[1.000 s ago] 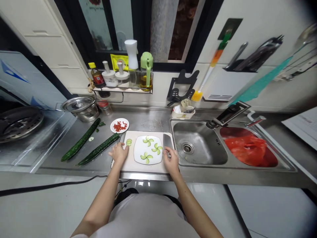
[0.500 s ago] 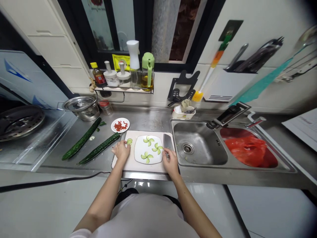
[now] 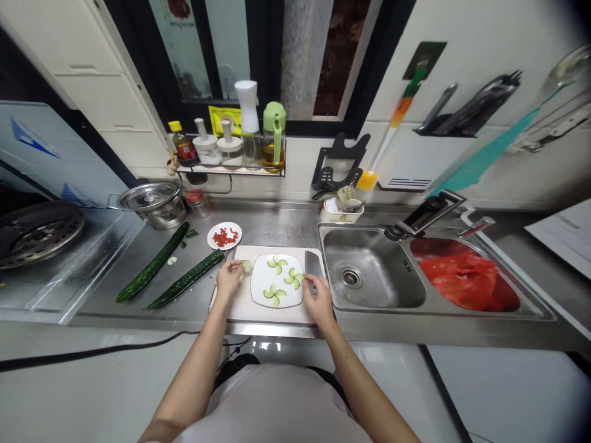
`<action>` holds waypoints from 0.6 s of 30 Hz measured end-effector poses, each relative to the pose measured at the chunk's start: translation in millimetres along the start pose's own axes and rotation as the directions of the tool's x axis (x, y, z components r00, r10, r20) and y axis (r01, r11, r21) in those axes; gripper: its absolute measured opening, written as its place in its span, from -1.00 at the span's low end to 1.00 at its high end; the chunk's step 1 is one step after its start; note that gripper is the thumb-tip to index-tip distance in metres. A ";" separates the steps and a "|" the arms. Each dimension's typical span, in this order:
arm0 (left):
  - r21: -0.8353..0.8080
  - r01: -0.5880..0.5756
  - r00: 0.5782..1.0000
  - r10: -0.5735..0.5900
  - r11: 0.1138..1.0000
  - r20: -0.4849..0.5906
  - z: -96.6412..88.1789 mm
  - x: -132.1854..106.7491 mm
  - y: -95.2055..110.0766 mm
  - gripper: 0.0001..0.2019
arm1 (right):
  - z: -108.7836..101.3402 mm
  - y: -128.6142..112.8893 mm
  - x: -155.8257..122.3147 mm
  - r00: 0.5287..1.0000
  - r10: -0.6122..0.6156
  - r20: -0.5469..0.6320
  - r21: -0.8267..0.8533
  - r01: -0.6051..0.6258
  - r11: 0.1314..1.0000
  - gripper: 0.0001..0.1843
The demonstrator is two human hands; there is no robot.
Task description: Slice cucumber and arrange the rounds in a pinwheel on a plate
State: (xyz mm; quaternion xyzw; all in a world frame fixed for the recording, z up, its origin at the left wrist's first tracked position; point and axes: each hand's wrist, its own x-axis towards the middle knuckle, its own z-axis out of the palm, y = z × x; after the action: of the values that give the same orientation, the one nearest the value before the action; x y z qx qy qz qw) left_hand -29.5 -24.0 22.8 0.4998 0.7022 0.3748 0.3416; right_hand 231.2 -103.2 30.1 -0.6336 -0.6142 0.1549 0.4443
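Observation:
A white squarish plate (image 3: 263,280) lies on a pale cutting board (image 3: 240,307). On it, green cucumber slices (image 3: 275,294) are fanned into three pinwheel shapes. My left hand (image 3: 228,280), left of the plate, pinches a cucumber slice (image 3: 246,266) between thumb and fingertips over the board. At the plate's right rim, my right hand (image 3: 317,296) has its thumb and fingers closed on the edge, close to one pinwheel. A knife (image 3: 313,263) rests on the board's right side, its lower part hidden by my right hand.
Two whole cucumbers (image 3: 187,280) lie on the steel counter at left, near a small plate of red pieces (image 3: 225,245) and a lidded pot (image 3: 154,206). To the right is a double sink (image 3: 373,295) with a red bag (image 3: 462,280). Condiment bottles (image 3: 274,135) line a shelf.
My left hand has lifted the cucumber slice off the board and shifted it slightly toward the plate. My right hand stays at the plate's rim.

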 end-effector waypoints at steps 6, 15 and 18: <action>-0.442 -0.039 0.968 0.144 0.896 0.206 -11.9 -12.3 39.6 -0.63 | -1.0 -42.9 36.8 0.992 -0.112 0.050 0.070 0.108 0.992 -0.73; -0.433 -0.110 0.913 0.263 0.895 0.312 -21.8 -29.8 70.5 -0.64 | 8.1 -88.5 64.9 0.937 -0.254 0.240 0.139 0.226 0.964 -0.79; -0.395 -0.122 0.903 0.267 0.911 0.338 -22.6 -30.8 70.3 -0.63 | 12.2 -90.4 65.4 0.906 -0.291 0.308 0.160 0.252 0.954 -0.82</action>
State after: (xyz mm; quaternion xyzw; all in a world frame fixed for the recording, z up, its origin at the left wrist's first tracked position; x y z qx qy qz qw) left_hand -9.2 -42.3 98.0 0.5600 0.4852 0.4259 0.5193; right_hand 177.1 -52.3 114.2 -0.4801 -0.7516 0.2301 0.3894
